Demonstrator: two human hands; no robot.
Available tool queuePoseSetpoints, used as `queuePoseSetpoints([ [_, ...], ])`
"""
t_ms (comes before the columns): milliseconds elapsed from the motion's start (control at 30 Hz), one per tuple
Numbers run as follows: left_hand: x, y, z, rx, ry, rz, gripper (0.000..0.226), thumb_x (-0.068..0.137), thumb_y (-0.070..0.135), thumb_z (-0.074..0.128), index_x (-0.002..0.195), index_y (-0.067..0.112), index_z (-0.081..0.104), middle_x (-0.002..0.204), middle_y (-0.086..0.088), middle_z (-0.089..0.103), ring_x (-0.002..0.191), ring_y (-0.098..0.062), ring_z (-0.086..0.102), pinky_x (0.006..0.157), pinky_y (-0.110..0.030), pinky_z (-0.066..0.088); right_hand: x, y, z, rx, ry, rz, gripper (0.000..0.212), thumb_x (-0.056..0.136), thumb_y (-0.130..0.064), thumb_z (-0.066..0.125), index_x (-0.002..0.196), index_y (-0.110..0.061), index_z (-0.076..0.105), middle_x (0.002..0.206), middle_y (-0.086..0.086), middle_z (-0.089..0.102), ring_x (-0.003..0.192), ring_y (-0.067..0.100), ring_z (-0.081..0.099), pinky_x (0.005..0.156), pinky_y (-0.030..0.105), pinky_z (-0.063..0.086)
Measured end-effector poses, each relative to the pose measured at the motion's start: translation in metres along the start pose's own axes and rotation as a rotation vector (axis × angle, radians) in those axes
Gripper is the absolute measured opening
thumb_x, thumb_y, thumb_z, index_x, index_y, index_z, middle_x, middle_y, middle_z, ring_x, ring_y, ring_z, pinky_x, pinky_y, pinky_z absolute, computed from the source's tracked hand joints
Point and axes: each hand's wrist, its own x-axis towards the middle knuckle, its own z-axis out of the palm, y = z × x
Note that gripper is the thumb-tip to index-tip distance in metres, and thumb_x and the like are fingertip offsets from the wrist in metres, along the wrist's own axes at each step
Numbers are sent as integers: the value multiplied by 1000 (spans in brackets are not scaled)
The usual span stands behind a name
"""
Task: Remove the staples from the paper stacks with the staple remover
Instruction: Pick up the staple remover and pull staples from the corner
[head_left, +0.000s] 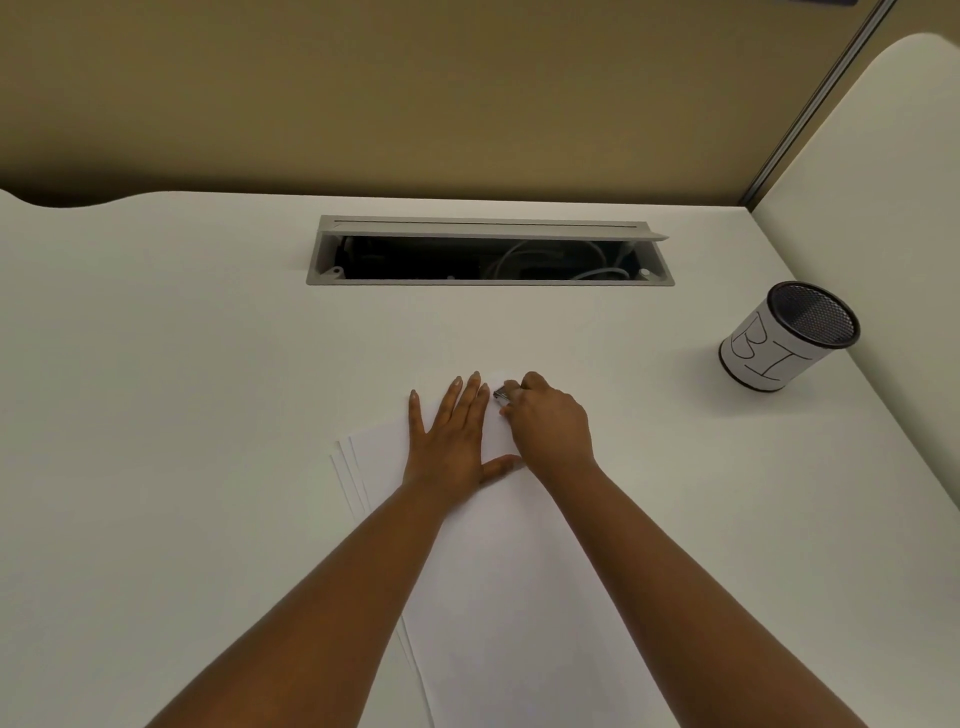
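White paper stacks (498, 571) lie fanned on the white desk, running from the near edge toward the middle. My left hand (454, 436) presses flat on the top sheet with fingers spread. My right hand (550, 421) curls round a small metal staple remover (502, 393), its jaws at the far corner of the top stack, just right of my left fingertips. The staple itself is hidden under my fingers.
A black mesh cup (789, 338) wrapped in a white label stands at the right. An open grey cable tray (488, 254) with wires is set into the desk behind the paper. A tan partition wall closes the far side.
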Motion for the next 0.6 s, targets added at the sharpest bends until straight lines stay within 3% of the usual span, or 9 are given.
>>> queuePoseSetpoints([
  [167, 0, 1, 0, -5, 13, 4, 95, 78, 74, 25, 145, 19, -11, 156, 1, -15, 144, -16, -14, 110, -55, -15, 1, -1, 3, 168, 2, 114, 30, 96, -28, 41, 119, -17, 55, 109, 10, 59, 91, 26, 61, 66, 27, 36],
  [300, -1, 0, 0, -27, 28, -5, 102, 65, 81, 3, 146, 20, -11, 157, 2, -14, 144, -14, -13, 110, -54, -17, 5, 0, 0, 319, -9, 194, 29, 94, -32, 45, 104, -12, 65, 99, 13, 64, 83, 23, 57, 66, 26, 33],
  [467, -2, -1, 2, -50, 40, -6, 95, 76, 76, 24, 146, 20, -9, 157, 2, -13, 144, -13, -13, 111, -54, -16, 6, -1, -2, 471, -14, 283, 29, 92, -31, 50, 107, -14, 67, 104, 11, 69, 94, 27, 62, 74, 28, 42],
  [600, -2, 0, 2, -28, 34, -5, 101, 66, 81, 3, 146, 20, -10, 157, 2, -13, 144, -14, -13, 111, -54, -16, 5, -3, -1, 557, -10, 345, 29, 91, -31, 51, 109, -15, 67, 108, 9, 70, 98, 26, 62, 80, 28, 45],
])
